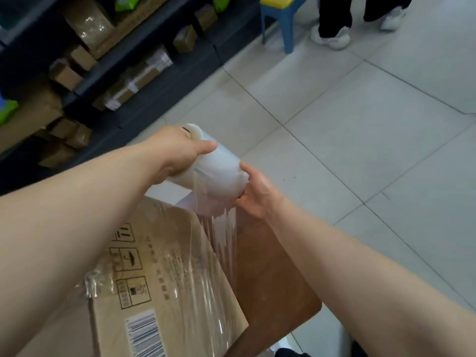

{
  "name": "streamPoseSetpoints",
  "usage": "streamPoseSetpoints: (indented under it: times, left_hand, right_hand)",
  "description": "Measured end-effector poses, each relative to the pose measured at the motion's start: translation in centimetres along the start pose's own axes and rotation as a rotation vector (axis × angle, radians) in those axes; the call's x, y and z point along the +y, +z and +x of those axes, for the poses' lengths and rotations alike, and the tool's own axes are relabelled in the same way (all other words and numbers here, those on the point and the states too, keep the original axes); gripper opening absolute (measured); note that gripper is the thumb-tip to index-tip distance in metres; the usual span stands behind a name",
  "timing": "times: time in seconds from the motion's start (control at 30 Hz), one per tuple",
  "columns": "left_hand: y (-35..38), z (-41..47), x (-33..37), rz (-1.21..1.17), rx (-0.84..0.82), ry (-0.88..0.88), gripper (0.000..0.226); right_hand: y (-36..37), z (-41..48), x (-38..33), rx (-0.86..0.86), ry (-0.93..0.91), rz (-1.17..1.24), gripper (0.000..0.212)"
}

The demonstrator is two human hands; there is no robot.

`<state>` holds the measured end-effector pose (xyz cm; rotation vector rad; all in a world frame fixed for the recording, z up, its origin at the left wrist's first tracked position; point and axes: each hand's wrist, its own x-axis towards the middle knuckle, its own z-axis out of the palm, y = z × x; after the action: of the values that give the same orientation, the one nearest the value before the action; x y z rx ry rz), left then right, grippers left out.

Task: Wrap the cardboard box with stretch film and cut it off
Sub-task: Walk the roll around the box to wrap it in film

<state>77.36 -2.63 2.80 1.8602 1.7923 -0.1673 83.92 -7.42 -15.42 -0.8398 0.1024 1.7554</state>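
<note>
While both arms reach out, the hands clamp the film roll (216, 168) by its ends.
Left hand (180, 150) caps the far end, right hand (255, 191) the near; film (221, 228) stretches down to the cardboard box (164, 274).

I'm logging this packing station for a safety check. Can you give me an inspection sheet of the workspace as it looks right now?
Surface: brown table, box resting on it.
Job's things: cardboard box partly covered in film; stretch film roll above it, film running down to the box, uncut.
Clutter: nothing seen.
Grippers: left hand and right hand each grip a roll end.
Cables: nothing seen.
Surroundings: tiled floor, shelves of parcels, blue stool, another person's legs.
</note>
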Motion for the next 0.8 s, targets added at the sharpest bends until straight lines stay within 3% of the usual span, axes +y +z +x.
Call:
streamPoseSetpoints:
  times: [0.27, 0.4, 0.53, 0.7, 0.8]
  left_hand:
    - [-2.3, 2.2, -1.3, 0.199, 0.013, 0.022, 0.035]
    - [-3.8, 3.6, -2.5, 0.276, 0.007, 0.052, 0.027]
    - [-4.8, 4.8, -3.3, 0.193, -0.017, 0.020, 0.026]
    - [-5.2, 6.0, -4.3, -0.090, 0.025, -0.156, 0.061]
    - [-5.8, 6.9, -5.4, -0.130, 0.055, -0.204, 0.061]
  right_hand:
    - [1.8, 3.0, -0.7, 0.020, 0.067, -0.135, 0.020]
    - [3.8, 4.6, -0.8, -0.022, 0.045, -0.102, 0.031]
    - [5.5, 5.8, -0.5, -0.041, 0.096, -0.098, 0.045]
    - [7.0, 6.8, 0.2, -0.019, 0.126, -0.080, 0.049]
    - [7.7, 7.7, 0.8, -0.037, 0.161, -0.045, 0.050]
